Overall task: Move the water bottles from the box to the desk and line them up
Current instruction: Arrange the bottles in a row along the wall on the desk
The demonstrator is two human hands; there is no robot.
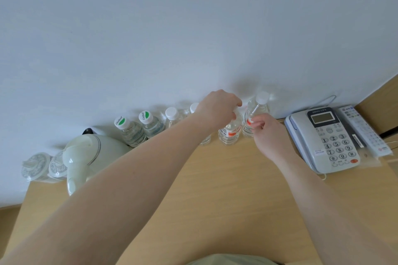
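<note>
Several clear water bottles stand in a row along the wall on the wooden desk (215, 178). Two at the left carry green-and-white caps (122, 122); the others have plain white caps (171, 112). My left hand (217, 106) grips the top of a bottle with an orange label (229, 133), covering its cap. My right hand (267, 133) holds the lower body of the rightmost bottle (257, 112), which leans slightly and shows its white cap. The box is out of view.
A pale green kettle (86, 157) and two wrapped cups (43, 166) stand at the left end of the desk. A grey desk telephone (325, 137) and a remote control (364, 131) lie at the right, close to the last bottle.
</note>
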